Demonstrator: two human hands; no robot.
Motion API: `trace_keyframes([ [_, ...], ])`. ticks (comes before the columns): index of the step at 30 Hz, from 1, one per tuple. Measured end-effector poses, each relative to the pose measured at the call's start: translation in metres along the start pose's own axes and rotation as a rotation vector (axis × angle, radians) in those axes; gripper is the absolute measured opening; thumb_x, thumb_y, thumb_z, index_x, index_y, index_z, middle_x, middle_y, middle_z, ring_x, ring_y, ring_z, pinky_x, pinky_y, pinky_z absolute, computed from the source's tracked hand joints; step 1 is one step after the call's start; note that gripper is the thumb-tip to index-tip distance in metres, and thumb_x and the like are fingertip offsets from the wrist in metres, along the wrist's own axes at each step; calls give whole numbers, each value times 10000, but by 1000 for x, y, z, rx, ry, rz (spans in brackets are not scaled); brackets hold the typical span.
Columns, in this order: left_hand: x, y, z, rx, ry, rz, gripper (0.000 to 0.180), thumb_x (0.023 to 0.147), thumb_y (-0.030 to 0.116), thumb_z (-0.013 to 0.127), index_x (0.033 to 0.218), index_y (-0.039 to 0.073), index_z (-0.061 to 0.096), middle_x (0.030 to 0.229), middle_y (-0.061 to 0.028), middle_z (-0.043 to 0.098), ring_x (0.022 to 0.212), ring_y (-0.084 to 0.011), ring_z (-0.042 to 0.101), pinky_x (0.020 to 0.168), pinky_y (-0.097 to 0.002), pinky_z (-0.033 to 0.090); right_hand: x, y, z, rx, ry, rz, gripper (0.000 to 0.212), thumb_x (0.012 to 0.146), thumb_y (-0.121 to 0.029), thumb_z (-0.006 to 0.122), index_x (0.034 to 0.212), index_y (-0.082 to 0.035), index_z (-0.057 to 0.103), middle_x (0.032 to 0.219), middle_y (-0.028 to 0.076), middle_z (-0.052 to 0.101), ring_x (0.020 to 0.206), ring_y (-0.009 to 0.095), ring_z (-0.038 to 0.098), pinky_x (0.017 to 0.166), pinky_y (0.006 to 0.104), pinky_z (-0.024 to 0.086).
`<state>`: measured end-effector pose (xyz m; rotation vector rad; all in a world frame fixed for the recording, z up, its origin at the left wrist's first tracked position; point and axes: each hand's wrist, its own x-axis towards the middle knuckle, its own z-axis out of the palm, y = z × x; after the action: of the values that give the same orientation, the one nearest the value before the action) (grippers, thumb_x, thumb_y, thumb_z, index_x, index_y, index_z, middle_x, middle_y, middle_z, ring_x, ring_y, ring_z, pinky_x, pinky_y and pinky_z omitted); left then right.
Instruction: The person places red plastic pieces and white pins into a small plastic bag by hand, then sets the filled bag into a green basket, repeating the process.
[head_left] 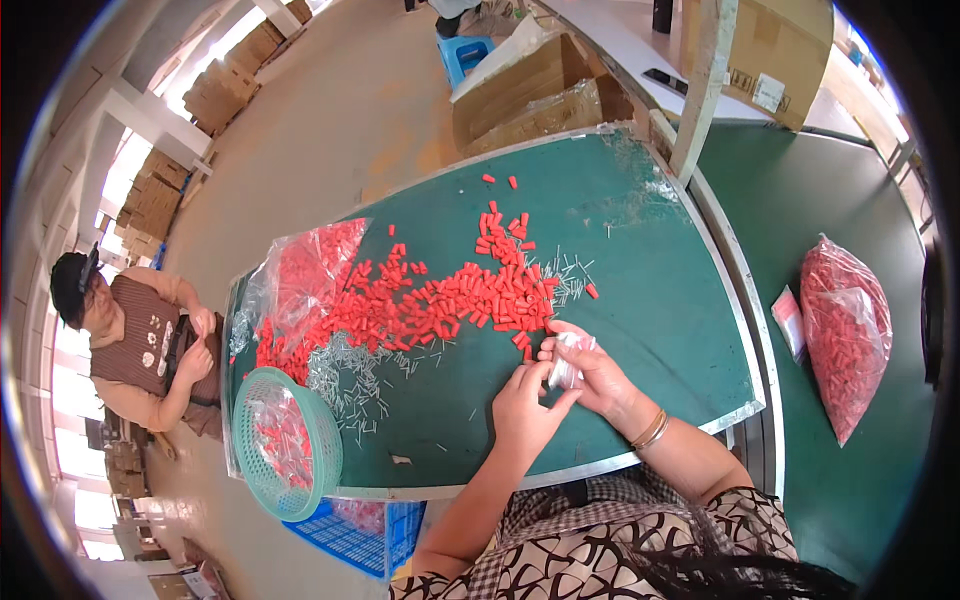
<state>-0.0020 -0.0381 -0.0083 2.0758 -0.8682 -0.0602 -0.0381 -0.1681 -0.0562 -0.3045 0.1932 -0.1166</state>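
Near the front edge of the green table [670, 300], my left hand [528, 408] and my right hand [600, 378] meet at a small clear plastic bag [566, 372]. Fingers of both hands are closed on it; what it contains is hard to make out. Just beyond my hands spreads a heap of small red tapered plastic pieces [500, 295]. Thin silver screw-like pins [568, 278] lie beside the heap, and a larger pile of pins [345, 375] sits farther left.
A teal basket [331, 450] with filled bags stands at the table's left end, near a large open bag of red pieces [320, 260]. A full bag of red pieces [845, 325] lies on the right-hand table. Across the left end, a person [150, 340] handles something small. An open carton [530, 100] stands behind.
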Motion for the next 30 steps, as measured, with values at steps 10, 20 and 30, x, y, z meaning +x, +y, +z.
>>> trace_keyframes([
  [10, -6, -26, 13, -239, 151, -277, 37, 843, 1, 588, 870, -24, 595, 785, -54, 602, 669, -111, 577, 617, -229, 468, 1, 0, 6, 72, 26, 28, 414, 884, -79, 582, 1253, -20, 404, 970, 94, 614, 947, 215, 605, 926, 387, 483],
  [20, -9, -9, 21, 79, 100, -6, 186, 765, 28, 666, 936, 19, 593, 846, -88, 576, 626, -184, 554, 542, -283, 442, 3, 1, 11, 55, 5, 19, 429, 891, -124, 580, 1272, -44, 398, 960, 83, 583, 918, 208, 591, 935, 402, 475],
  [30, -15, -12, 7, -442, 219, -387, 75, 901, 70, 551, 912, -4, 557, 703, -46, 594, 598, -89, 554, 558, -222, 457, 3, 0, 10, 38, 39, 0, 369, 889, -32, 538, 1240, -30, 423, 815, 46, 571, 786, 164, 594, 882, 417, 508],
])
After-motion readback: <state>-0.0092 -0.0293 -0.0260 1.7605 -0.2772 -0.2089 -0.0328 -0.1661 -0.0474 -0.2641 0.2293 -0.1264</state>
